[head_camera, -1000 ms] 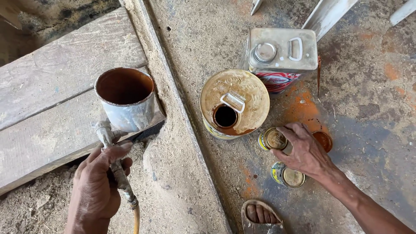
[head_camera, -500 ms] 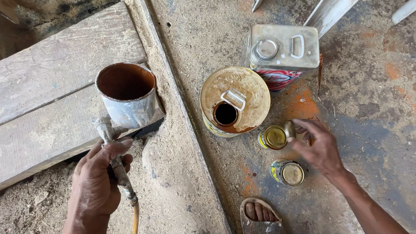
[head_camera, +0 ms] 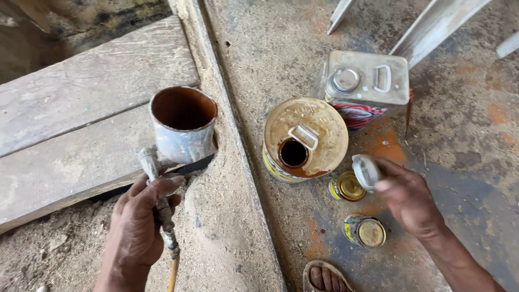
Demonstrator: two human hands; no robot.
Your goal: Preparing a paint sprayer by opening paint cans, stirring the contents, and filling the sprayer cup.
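My left hand [head_camera: 141,221] grips the handle of a spray gun [head_camera: 157,186] whose open metal cup [head_camera: 184,125], stained brown inside, rests on a wooden plank [head_camera: 86,97]. My right hand [head_camera: 411,197] holds a round metal lid [head_camera: 366,172] just above and right of a small yellow tin [head_camera: 347,186]. A second small tin [head_camera: 367,231] stands below my right hand. A large round can [head_camera: 305,138] with an open pour hole sits between my two hands.
A rectangular metal canister [head_camera: 367,81] with a cap and a handle stands behind the round can. A concrete ridge [head_camera: 238,162] splits the planks from the stained floor. A sandalled foot [head_camera: 324,278] shows at the bottom edge. Metal legs [head_camera: 432,24] stand top right.
My right hand has lifted off the small tins and drawn right, now with a round lid in its fingers. The left hand and spray gun stay put.
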